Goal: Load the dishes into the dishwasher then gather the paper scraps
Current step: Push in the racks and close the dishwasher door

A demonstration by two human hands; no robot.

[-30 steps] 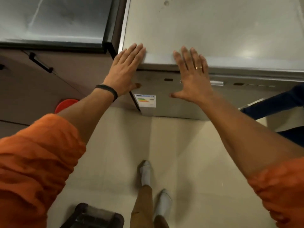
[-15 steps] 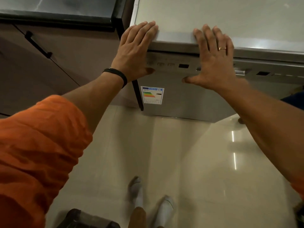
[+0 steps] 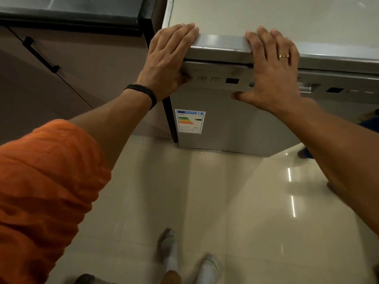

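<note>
Where the dishwasher [image 3: 235, 128] stands on the pale tiled floor [image 3: 225, 201], just beside a brown cabinet [image 3: 98, 64], its door is closed and a sticker [image 3: 190, 121] sits on the left side of the door front. The sticker's blue header reads "ENERG" above a ladder of coloured bars running from green down to red; the smaller print is too fine to read. Along the top of the door runs a control strip [image 3: 207, 79] with two small square buttons and a dark display window [image 3: 232, 80]; its faint markings cannot be made out.

The left grip [image 3: 168, 60] lies flat over the front left corner of the machine's top, fingers straight and close together across the grey edge, thumb down on the control strip. It clasps nothing. The right grip [image 3: 274, 72] rests the same way further right, fingers slightly spread over the top edge and thumb stretched sideways against the door front. It is likewise flat and holds nothing. A gold ring [image 3: 283, 56] shows on one of its fingers, and a black band [image 3: 143, 93] circles the left wrist. Both forearms reach forward, and the left one comes bare out of a rolled orange sleeve [image 3: 47, 181]. Two feet in white socks [image 3: 170, 251] stand on the floor below.
</note>
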